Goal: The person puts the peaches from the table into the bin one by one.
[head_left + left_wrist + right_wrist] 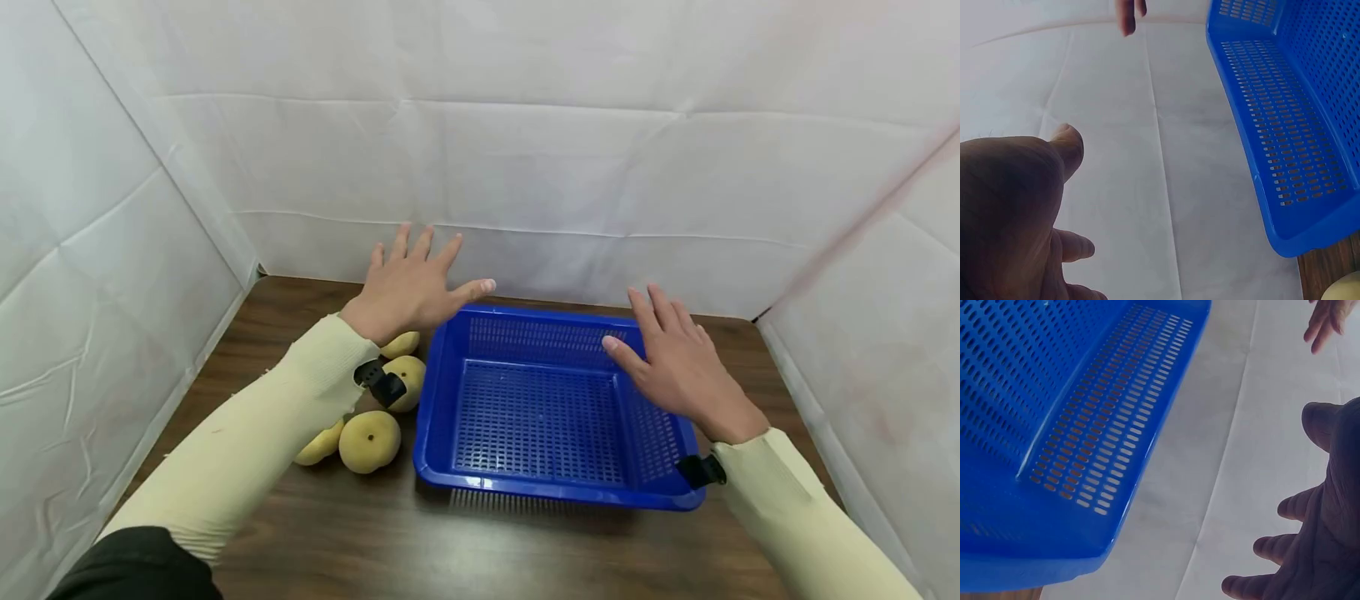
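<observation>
A blue plastic basket with slotted walls and a perforated floor sits on the table, with nothing inside it. My left hand is spread above the basket's far left corner, fingers straight and thumb pointing right. Over the basket's right side hovers my right hand, its fingers extended and holding nothing. Several round yellow fruits lie left of the basket, one of them a whole fruit with a dark spot on top. My left forearm and hand partly cover the others. Both wrist views show the basket wall beside open fingers.
The brown wooden table reaches up to a white sheet hung behind it. More white sheeting closes in the left and right sides. A dark strap device is worn on the left wrist, and another on the right.
</observation>
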A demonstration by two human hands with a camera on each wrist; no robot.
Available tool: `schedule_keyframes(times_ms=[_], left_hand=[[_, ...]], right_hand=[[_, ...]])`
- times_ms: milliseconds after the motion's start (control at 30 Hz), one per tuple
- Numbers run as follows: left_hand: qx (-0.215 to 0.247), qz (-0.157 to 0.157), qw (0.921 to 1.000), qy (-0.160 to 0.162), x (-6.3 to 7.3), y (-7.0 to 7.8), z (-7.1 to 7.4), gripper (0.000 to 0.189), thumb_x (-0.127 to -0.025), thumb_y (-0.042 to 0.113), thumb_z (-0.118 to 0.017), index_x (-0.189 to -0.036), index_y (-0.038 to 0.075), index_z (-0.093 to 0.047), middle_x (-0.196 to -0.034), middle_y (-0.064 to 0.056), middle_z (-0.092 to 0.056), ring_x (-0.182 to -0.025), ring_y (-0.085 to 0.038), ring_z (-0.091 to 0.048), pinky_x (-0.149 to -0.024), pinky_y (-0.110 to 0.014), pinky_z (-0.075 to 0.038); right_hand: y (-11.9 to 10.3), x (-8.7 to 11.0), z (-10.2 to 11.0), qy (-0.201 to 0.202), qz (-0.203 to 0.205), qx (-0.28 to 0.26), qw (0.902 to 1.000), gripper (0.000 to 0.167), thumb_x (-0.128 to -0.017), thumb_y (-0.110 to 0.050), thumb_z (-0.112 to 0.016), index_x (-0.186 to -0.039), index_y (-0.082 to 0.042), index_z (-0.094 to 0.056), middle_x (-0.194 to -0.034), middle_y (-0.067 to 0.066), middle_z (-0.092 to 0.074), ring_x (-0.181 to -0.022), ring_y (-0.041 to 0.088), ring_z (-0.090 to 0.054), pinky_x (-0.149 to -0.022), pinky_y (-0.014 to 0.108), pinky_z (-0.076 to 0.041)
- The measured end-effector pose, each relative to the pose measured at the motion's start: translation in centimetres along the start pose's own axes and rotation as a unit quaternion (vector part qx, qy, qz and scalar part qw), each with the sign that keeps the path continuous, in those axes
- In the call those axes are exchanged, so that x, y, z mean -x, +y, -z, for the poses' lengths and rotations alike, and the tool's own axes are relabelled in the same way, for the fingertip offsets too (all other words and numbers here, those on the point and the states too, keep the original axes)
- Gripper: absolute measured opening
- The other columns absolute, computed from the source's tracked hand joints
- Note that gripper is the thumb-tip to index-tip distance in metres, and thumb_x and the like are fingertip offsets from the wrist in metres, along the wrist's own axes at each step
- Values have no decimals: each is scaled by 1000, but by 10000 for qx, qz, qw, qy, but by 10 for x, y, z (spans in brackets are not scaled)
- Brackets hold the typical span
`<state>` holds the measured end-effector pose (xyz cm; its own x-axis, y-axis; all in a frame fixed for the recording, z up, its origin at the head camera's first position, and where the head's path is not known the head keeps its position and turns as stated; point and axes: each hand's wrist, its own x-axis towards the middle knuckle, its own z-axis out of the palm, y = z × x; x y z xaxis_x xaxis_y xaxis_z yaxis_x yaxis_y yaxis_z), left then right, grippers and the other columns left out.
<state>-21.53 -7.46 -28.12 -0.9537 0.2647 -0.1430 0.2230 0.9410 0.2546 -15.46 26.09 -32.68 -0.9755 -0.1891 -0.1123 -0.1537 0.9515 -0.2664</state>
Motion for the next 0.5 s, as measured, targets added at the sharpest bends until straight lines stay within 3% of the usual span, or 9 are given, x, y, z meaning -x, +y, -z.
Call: schedule_keyframes(times_ms=[233,500], left_hand=[[6,6,10000,54,10,-9,-2,89,-98,79,-34,-169,30,-13,-177,-12,-2,-163,-43,9,-127,-70,-2],[35,97,9998,157,25,-27,-9,87,-100,77,-35,-169,29,-11,-177,-14,-2,-163,-43,9,-126,-71,-3]], right_hand=[[19,14,-4,-64,-86,-319,9994,89,-108,-61,-36,-167,-10,7,-174,23,12,-159,53,5,-122,74,-8],[41,38,-16,-36,-219,-909,9956,90,-108,-58,-38,-167,-11,11,-173,24,15,-158,55,3,-116,80,-15]])
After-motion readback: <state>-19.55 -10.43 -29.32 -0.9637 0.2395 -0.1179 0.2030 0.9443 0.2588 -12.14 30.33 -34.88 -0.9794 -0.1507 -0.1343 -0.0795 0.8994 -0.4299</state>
